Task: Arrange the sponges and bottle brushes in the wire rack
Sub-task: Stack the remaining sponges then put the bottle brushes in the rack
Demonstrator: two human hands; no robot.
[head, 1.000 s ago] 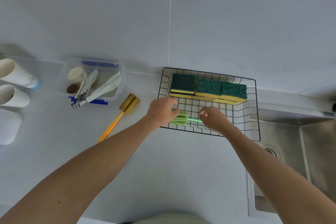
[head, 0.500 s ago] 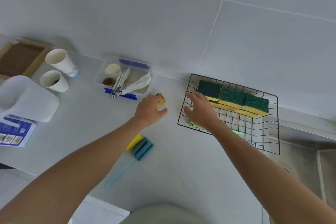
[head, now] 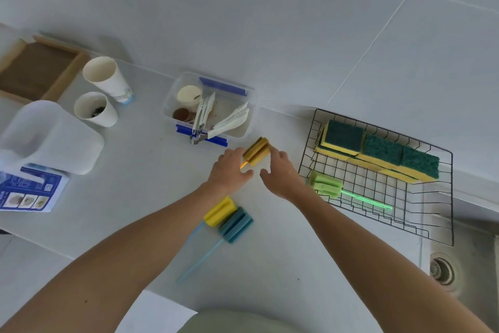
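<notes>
Both hands have left the rack (head: 448,197); the left hand (head: 229,173) and right hand (head: 280,174) now flank the orange brush (head: 256,154), fingers loosely open, holding nothing. Its sponge head lies just beyond both grips, left of the rack, handle running back under the left hand, which looks nearer.

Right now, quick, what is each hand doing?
Left hand: on the mustard-yellow bottle brush; a closed grip cannot be told.
Right hand: open, fingertips touching the same brush head.

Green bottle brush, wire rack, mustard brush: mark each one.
green bottle brush (head: 325,185): head view, on its foam head.
wire rack (head: 452,197): head view, on its right rim.
mustard brush (head: 257,151): head view, on its foam head.
</notes>
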